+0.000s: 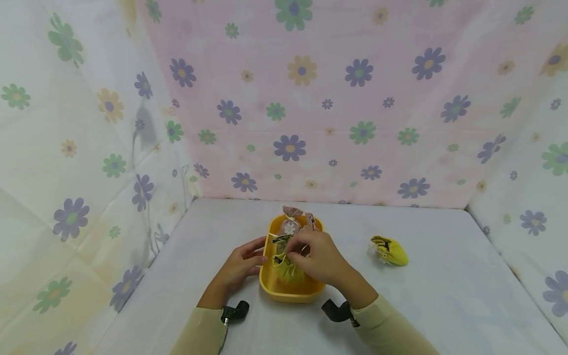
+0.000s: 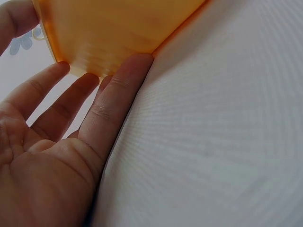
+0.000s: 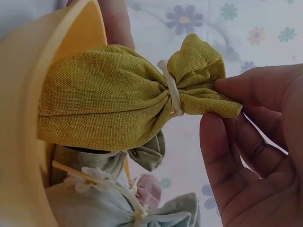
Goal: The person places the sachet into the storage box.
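A yellow-green drawstring pouch [image 3: 104,94] stands in the yellow plastic bin [image 1: 288,298], its neck tied with a pale cord. Thumb and fingertips of my right hand [image 1: 319,259] pinch the gathered cloth top of that pouch, above the cord. My left hand [image 1: 241,266] rests at the bin's left side, fingers extended, with fingertips on the outer wall and one at the rim. Behind the pouch in the bin are a pink pouch [image 1: 288,228] with a white flower, a grey-blue pouch [image 3: 94,203] and an olive pouch [image 3: 73,163], partly hidden.
Another bright yellow pouch [image 1: 397,252] lies on its side on the white table [image 1: 443,296], right of the bin. Flower-printed cloth [image 1: 319,123] hangs behind and on both sides. A black wrist camera [image 1: 337,311] sits near the bin's front right corner.
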`<action>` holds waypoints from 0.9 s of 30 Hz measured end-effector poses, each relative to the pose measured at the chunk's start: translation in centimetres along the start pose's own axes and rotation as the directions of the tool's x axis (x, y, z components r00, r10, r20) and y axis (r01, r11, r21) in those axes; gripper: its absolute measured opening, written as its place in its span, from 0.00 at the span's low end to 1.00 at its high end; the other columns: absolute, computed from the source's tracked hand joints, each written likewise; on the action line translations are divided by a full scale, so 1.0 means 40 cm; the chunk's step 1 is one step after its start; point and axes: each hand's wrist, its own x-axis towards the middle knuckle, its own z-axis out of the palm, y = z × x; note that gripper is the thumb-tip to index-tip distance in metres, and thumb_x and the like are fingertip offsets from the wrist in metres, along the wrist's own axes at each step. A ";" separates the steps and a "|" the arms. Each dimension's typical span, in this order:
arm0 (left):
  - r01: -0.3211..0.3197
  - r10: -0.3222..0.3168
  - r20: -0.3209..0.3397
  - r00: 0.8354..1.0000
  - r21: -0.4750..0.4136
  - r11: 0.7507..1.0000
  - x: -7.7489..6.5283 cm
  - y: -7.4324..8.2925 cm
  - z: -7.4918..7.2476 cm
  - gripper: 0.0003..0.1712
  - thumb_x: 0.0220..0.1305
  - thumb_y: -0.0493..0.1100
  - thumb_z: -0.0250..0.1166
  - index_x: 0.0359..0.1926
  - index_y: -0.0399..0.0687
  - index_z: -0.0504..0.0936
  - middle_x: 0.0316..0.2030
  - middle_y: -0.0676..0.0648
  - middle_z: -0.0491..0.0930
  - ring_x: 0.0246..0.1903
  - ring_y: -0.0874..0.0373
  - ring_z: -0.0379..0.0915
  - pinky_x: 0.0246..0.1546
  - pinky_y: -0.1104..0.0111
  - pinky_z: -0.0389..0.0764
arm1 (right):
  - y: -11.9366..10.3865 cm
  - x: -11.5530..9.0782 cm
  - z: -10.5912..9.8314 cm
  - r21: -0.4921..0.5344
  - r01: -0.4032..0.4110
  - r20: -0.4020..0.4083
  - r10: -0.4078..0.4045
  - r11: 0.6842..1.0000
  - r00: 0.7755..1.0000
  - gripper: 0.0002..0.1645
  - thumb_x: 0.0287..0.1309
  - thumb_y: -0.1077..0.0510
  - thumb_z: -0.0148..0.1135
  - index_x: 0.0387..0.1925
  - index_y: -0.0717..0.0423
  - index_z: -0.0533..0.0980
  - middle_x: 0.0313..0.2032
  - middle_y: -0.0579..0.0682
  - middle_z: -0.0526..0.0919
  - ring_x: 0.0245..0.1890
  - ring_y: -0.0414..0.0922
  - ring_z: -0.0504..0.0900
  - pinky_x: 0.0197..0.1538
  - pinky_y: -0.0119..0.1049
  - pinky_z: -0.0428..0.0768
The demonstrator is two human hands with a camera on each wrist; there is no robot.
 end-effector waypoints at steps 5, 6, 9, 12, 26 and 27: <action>-0.002 0.002 0.001 1.000 -0.008 1.000 -0.001 0.001 0.000 0.41 0.61 0.48 0.76 0.74 0.63 0.72 0.75 0.50 0.69 0.70 0.46 0.71 0.55 0.59 0.86 | 0.000 0.002 0.015 -0.012 -0.007 0.016 0.007 1.000 1.000 0.07 0.62 0.61 0.71 0.34 0.43 0.84 0.34 0.35 0.83 0.35 0.35 0.82 0.39 0.31 0.87; -0.003 0.003 0.003 1.000 -0.009 1.000 0.000 0.001 -0.001 0.41 0.61 0.48 0.76 0.74 0.62 0.72 0.75 0.50 0.69 0.70 0.46 0.71 0.55 0.59 0.86 | 0.000 0.002 0.018 -0.013 -0.005 0.017 0.006 1.000 1.000 0.07 0.62 0.61 0.71 0.34 0.43 0.84 0.34 0.35 0.83 0.35 0.36 0.82 0.39 0.31 0.87; 0.003 -0.003 0.007 1.000 -0.011 1.000 0.000 0.002 -0.002 0.39 0.63 0.47 0.74 0.74 0.63 0.72 0.74 0.50 0.69 0.70 0.46 0.72 0.55 0.59 0.86 | -0.002 0.002 0.024 -0.006 -0.010 0.023 0.011 1.000 1.000 0.07 0.62 0.61 0.71 0.34 0.44 0.84 0.34 0.35 0.84 0.35 0.36 0.82 0.39 0.31 0.87; 0.007 -0.007 0.008 1.000 -0.007 1.000 -0.001 0.002 -0.001 0.39 0.63 0.47 0.74 0.74 0.64 0.72 0.74 0.50 0.70 0.70 0.47 0.72 0.55 0.59 0.86 | -0.001 0.003 0.033 -0.003 -0.016 0.034 0.016 1.000 0.999 0.06 0.63 0.61 0.71 0.35 0.44 0.84 0.35 0.35 0.84 0.35 0.35 0.82 0.39 0.30 0.87; -0.006 0.006 0.022 1.000 -0.014 1.000 0.002 -0.002 -0.004 0.41 0.61 0.50 0.76 0.74 0.65 0.71 0.74 0.50 0.70 0.70 0.46 0.71 0.55 0.58 0.86 | 0.003 0.001 0.069 -0.036 0.008 0.063 -0.006 0.999 0.998 0.06 0.62 0.60 0.72 0.35 0.43 0.84 0.34 0.34 0.82 0.35 0.34 0.80 0.39 0.32 0.87; -0.006 0.006 0.022 1.000 -0.014 1.000 0.002 -0.002 -0.004 0.41 0.61 0.50 0.76 0.74 0.65 0.72 0.74 0.50 0.70 0.70 0.46 0.71 0.55 0.58 0.86 | 0.002 0.001 0.071 -0.038 0.009 0.064 -0.007 0.999 0.998 0.06 0.62 0.60 0.72 0.34 0.43 0.84 0.34 0.34 0.82 0.35 0.33 0.80 0.39 0.32 0.87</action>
